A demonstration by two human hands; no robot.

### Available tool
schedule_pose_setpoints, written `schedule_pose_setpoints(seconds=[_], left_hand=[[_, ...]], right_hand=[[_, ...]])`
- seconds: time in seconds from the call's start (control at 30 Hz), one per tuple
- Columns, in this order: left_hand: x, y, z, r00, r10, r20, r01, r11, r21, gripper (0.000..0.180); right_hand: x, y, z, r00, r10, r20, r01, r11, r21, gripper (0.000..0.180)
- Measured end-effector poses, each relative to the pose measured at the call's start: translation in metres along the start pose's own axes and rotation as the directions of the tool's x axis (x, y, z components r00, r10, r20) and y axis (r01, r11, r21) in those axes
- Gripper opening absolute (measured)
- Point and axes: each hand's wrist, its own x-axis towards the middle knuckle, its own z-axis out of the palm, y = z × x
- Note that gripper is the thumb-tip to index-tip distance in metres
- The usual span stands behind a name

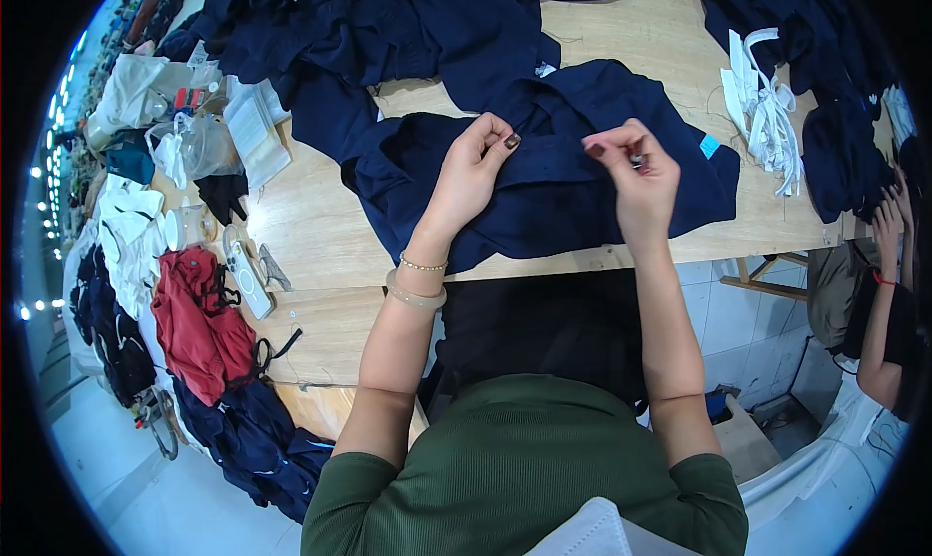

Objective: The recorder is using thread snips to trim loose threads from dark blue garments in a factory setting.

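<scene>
A navy blue garment (573, 212) lies spread over the table's front edge, with a small light-blue tag (709, 146) on its right side. My left hand (471, 173) is closed in a pinch over the middle of this garment; what its fingertips hold, if anything, is too small to make out. To the right, my right hand (643, 173) is closed too, thumb against fingers, just above the cloth. A small dark, shiny thing shows among its curled fingers, and I cannot tell its kind. The two hands are a short way apart.
More navy garments (388, 32) pile up along the far side. White strips (762, 110) lie at the right. On the left are a phone (248, 279), a red garment (199, 323) and plastic bags (209, 148). Another person's hands (888, 221) show at the right edge.
</scene>
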Motion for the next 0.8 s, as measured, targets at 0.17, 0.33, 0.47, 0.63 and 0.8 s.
schedule_pose_setpoints(seconds=[0.17,0.33,0.47,0.63,0.8], left_hand=[[0.001,0.001,0.003,1.0,0.008,-0.009,-0.008,1.0,0.027,0.009],[0.002,-0.002,0.002,1.0,-0.004,-0.006,0.004,1.0,-0.015,0.01],[0.0,0.002,-0.001,1.0,-0.022,-0.008,0.022,1.0,0.014,0.009],[-0.014,0.047,0.012,0.869,0.446,-0.212,-0.326,0.841,0.432,0.01],[-0.018,0.056,0.023,0.955,0.296,-0.035,-0.267,0.901,0.342,0.016]], right_hand=[[-0.001,0.005,-0.018,0.992,0.121,0.038,-0.116,0.987,-0.108,0.003],[-0.011,0.012,0.008,0.958,-0.013,0.287,0.107,0.943,-0.315,0.015],[-0.007,0.016,0.012,0.971,0.132,0.197,-0.116,0.989,-0.09,0.01],[0.0,0.017,0.005,0.939,0.257,0.228,-0.27,0.962,0.027,0.011],[0.003,0.01,0.006,0.938,0.258,0.23,-0.299,0.94,0.163,0.01]])
